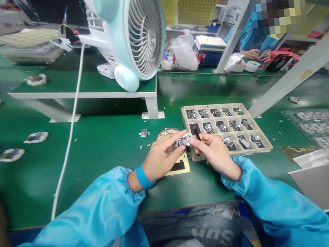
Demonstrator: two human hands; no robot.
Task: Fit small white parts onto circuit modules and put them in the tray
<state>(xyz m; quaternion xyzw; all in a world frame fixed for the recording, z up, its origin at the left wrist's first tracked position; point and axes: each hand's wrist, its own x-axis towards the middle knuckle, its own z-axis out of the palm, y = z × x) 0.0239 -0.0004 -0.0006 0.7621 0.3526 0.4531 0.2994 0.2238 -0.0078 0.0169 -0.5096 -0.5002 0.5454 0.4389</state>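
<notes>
My left hand is closed on a small electronic part with a silvery face, held between thumb and fingers. My right hand grips a thin black tool, which points up from the fist; its fingertips touch the right end of the part. Under the hands lies a round dish of tiny tan pieces, partly hidden. A yellow card with a black patch shows below my left hand. Just right stands a compartmented tray holding several similar small parts.
A pale blue fan stands on a low green shelf. A white cable crosses the left bench. Several white-edged parts lie at left. A clear tray and grey panel sit at right. Across the bench, another person's hands are visible.
</notes>
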